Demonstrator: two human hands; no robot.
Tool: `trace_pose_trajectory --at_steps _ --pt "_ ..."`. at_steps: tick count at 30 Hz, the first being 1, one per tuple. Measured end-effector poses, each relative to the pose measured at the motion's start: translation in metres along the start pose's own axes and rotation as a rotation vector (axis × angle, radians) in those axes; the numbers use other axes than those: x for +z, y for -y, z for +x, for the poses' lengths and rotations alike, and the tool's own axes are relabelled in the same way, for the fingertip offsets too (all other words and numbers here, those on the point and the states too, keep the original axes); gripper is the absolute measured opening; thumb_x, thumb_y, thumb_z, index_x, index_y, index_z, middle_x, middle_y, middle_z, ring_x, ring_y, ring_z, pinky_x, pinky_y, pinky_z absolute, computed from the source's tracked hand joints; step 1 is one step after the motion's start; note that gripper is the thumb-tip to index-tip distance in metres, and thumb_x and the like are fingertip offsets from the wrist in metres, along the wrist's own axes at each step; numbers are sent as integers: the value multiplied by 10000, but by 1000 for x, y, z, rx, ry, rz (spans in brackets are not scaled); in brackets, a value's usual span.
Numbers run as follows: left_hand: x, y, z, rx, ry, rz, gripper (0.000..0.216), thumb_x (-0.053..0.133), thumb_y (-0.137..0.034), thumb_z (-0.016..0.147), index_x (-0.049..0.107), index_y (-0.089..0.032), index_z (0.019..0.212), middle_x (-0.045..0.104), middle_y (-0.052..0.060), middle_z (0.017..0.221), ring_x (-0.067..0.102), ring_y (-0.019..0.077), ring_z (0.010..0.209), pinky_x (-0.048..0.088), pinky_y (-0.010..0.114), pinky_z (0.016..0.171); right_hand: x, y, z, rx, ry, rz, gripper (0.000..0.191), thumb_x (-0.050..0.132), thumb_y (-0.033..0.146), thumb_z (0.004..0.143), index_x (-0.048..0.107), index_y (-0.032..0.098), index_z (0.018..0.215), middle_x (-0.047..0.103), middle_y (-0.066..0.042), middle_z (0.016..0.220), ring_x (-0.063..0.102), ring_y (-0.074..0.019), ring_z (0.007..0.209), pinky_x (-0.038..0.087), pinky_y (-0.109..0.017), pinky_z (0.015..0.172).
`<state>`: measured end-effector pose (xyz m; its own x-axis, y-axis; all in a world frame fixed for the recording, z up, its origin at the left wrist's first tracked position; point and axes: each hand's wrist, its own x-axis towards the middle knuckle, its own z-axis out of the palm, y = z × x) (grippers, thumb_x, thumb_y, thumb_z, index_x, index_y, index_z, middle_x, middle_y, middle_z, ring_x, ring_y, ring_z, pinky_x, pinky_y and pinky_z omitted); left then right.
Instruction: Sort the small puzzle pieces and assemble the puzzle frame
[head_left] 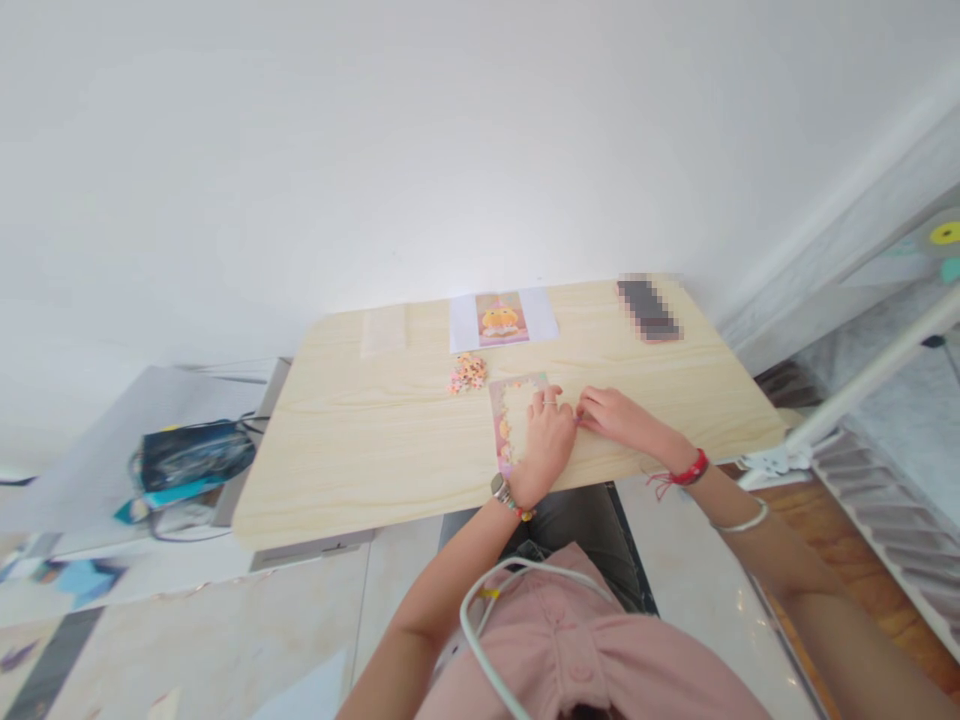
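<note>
A partly assembled jigsaw puzzle (504, 430) lies near the table's front edge, its border joined along the left and top sides and bare wood showing inside. My left hand (550, 435) rests over its right part with fingers outstretched, hiding much of that side. Just to the right, my right hand (611, 413) has its fingertips pinched at the puzzle's right edge, on what looks like a small purplish puzzle piece (577, 420). Behind the puzzle to the left is a heap of loose puzzle pieces (469, 373). A printed sheet (502, 318) with a yellow-orange picture lies farther back.
The light wood table (360, 430) stands against a white wall. A phone (649, 308) lies at its back right, and a pale translucent sheet (384, 330) at its back left. Left of the table sits a dark bag (196, 458). A white cable (480, 640) crosses my lap.
</note>
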<state>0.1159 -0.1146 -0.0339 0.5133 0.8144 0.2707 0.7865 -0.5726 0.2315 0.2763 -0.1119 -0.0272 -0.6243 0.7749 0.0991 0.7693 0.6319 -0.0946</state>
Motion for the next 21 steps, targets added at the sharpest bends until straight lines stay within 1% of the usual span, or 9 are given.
trace_pose_trajectory --at_steps 3,5,7,11,14,16,19,21 --pt "-5 7 2 94 -11 -35 114 493 -156 782 589 -108 744 535 130 936 391 258 1084 379 414 867 -3 4 -2 -23 -13 -59 174 426 221 869 564 127 817 530 -74 827 501 -179 760 356 -303 672" --pt "-13 10 -1 117 -21 -77 84 531 -179 762 593 -122 758 526 119 959 396 251 1076 379 412 876 -7 9 -4 -43 -39 -70 191 402 218 877 563 124 836 533 -84 837 497 -187 796 346 -309 680" --pt "-23 13 -9 91 -20 -117 70 564 -200 741 595 -145 772 495 112 1048 409 245 1052 395 408 858 -11 17 -8 -63 -59 -60 198 394 226 881 560 125 847 538 -89 847 492 -190 823 338 -314 692" --pt "-37 17 -33 48 20 -195 74 610 -228 709 596 -183 767 459 76 1113 409 241 1040 392 421 871 -11 39 -13 -114 -50 -38 191 398 242 885 555 134 875 559 -86 857 489 -191 859 330 -321 704" --pt "-35 18 -49 23 48 -239 92 622 -190 694 594 -185 782 451 75 1113 402 236 1050 383 424 894 -3 52 -15 -136 -37 -32 191 394 242 888 547 141 943 574 -87 867 488 -195 886 328 -324 696" --pt "-31 19 -54 7 54 -243 95 618 -178 694 590 -184 784 453 79 1108 404 237 1054 376 440 902 2 57 -15 -123 -40 -33 198 389 238 890 544 140 965 578 -92 876 493 -194 873 328 -324 685" --pt "-25 18 -56 -1 56 -225 87 608 -184 705 586 -184 789 460 80 1107 413 240 1052 353 474 918 7 58 -15 -104 -39 -46 197 392 237 889 548 136 951 575 -92 870 498 -194 850 329 -324 681" --pt "-23 18 -55 0 58 -219 87 601 -191 712 585 -183 797 461 81 1115 413 238 1055 356 466 919 7 57 -16 -102 -33 -59 191 397 235 886 549 135 943 571 -88 860 498 -196 846 329 -326 679"
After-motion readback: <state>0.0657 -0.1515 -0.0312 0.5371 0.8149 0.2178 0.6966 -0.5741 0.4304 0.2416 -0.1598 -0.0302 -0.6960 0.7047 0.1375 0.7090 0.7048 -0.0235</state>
